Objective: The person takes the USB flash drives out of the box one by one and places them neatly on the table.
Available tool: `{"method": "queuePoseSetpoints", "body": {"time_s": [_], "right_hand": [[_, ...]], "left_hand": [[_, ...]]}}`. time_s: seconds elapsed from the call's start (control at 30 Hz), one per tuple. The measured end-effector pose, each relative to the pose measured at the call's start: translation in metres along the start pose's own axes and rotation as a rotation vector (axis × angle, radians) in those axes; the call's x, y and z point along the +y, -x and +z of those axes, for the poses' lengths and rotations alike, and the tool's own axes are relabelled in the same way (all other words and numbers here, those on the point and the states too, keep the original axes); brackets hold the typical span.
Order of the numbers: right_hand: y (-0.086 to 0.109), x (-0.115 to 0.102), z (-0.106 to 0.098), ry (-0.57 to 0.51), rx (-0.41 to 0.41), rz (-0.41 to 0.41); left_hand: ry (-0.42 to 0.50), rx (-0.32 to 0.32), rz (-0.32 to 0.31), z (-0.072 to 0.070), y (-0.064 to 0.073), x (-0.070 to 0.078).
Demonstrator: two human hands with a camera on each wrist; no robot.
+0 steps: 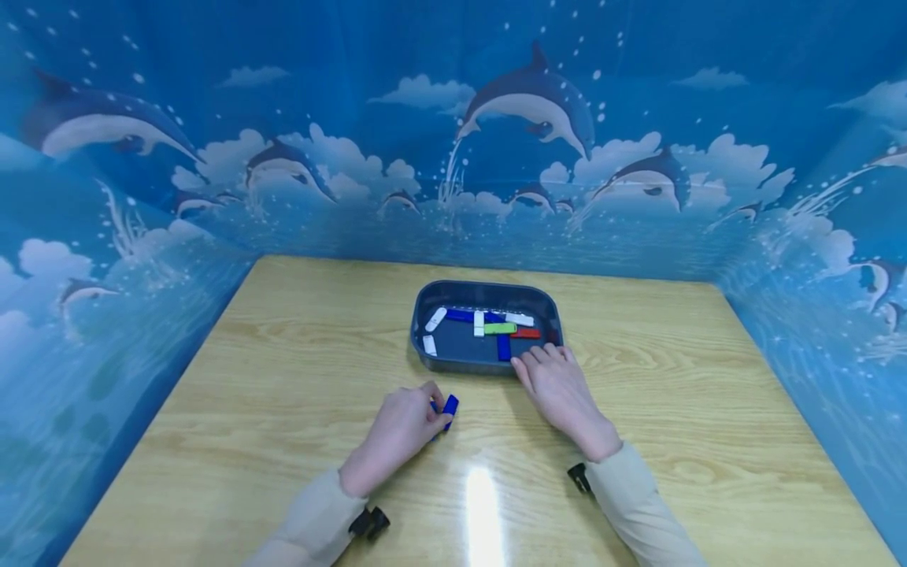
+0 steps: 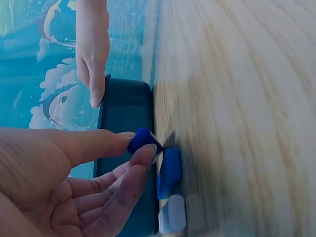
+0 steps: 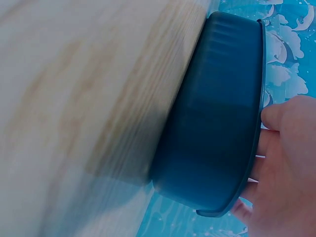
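Note:
Between thumb and index finger my left hand (image 1: 400, 421) pinches a small blue stick-shaped block (image 2: 140, 140), just in front of the dark plastic tub (image 1: 460, 365). Beside the fingertips a second blue block (image 2: 170, 170) lies on the table, and a white block (image 2: 173, 215) sits next to it; the head view hides the white one behind the hand. My right hand (image 1: 560, 386) grips the tub's near right rim, its thumb (image 3: 272, 116) on the outside and its fingers over the edge.
Inside the tub lie several loose blocks, among them a green one (image 1: 499, 328), a red one (image 1: 527, 334) and a white one (image 1: 435, 319). The tub stands toward the back of the wooden table (image 1: 319, 339). A dolphin-printed curtain (image 1: 354, 213) encloses the back and sides.

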State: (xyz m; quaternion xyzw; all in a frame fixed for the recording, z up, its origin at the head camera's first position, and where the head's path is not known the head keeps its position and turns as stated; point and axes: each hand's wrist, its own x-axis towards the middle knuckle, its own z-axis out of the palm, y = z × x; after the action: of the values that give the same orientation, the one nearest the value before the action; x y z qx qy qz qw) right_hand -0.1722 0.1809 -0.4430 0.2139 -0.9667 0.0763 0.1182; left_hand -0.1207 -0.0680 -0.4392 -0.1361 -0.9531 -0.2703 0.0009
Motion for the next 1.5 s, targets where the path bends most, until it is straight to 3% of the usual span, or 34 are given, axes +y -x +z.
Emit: {"method": "queuePoseSetpoints", "body": {"time_s": [0.33, 0.6, 0.83, 1.1, 1.33, 1.5], "right_hand": [[-0.001, 0.001, -0.001, 0.007, 0.009, -0.009], [-0.002, 0.001, -0.002, 0.002, -0.001, 0.0], [-0.001, 0.0, 0.0, 0.001, -0.004, 0.001], [-0.001, 0.001, 0.0, -0.001, 0.014, -0.009], [-0.001, 0.001, 0.0, -0.001, 0.019, -0.012], [0.0, 0.001, 0.0, 0.003, 0.01, -0.008]], "left_hand": [[-0.016, -0.063, 0.004, 0.005, 0.004, 0.006], [-0.095, 0.059, 0.067, 0.002, -0.003, 0.004], [-0.137, -0.013, 0.126, 0.007, -0.005, -0.007], [-0.122, -0.026, 0.105, 0.003, -0.003, -0.01], [-0.083, 0.093, 0.072, -0.011, -0.011, -0.012], [-0.023, 0.113, 0.012, -0.025, -0.021, -0.014]]}}
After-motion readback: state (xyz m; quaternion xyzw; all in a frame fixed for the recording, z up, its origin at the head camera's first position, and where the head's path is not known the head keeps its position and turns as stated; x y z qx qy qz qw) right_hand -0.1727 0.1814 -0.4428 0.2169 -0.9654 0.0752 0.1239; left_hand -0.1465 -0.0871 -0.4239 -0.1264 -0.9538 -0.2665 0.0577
